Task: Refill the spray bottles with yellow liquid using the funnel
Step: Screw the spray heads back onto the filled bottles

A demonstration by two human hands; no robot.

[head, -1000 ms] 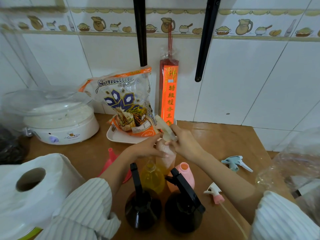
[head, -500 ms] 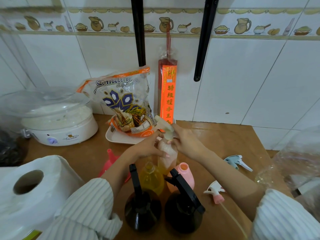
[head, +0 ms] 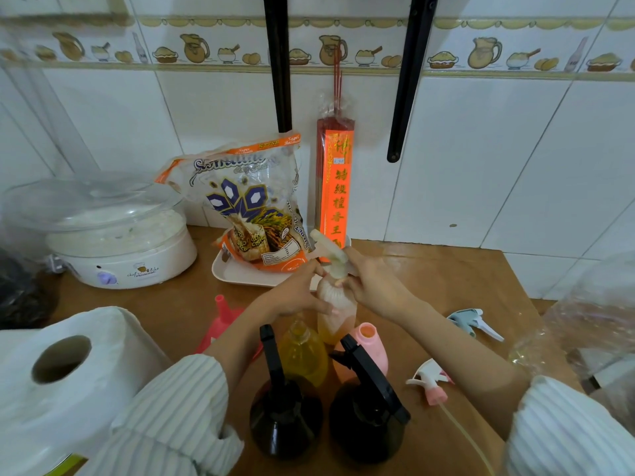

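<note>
Funnel [head: 223, 324]: wide end hidden behind left forearm; only spout and part of cone show. Yellow bottle [head: 302, 355]: base hidden behind black sprayer [head: 285, 417]. Pink bottle [head: 372, 345]: lower body hidden by second black sprayer [head: 367, 417]. Paper roll [head: 62, 383]: cut off at left and bottom edges. Clear plastic [head: 591, 324] at right edge: blurred, contents unreadable. Dark mass [head: 17, 297] at left edge: cannot tell what.

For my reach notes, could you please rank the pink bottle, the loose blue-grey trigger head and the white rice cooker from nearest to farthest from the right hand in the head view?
From the right hand:
1. Pink bottle, just below it, toward the person.
2. Blue-grey trigger head, lying on the table out to the right.
3. White rice cooker, far left, by the wall.
</note>
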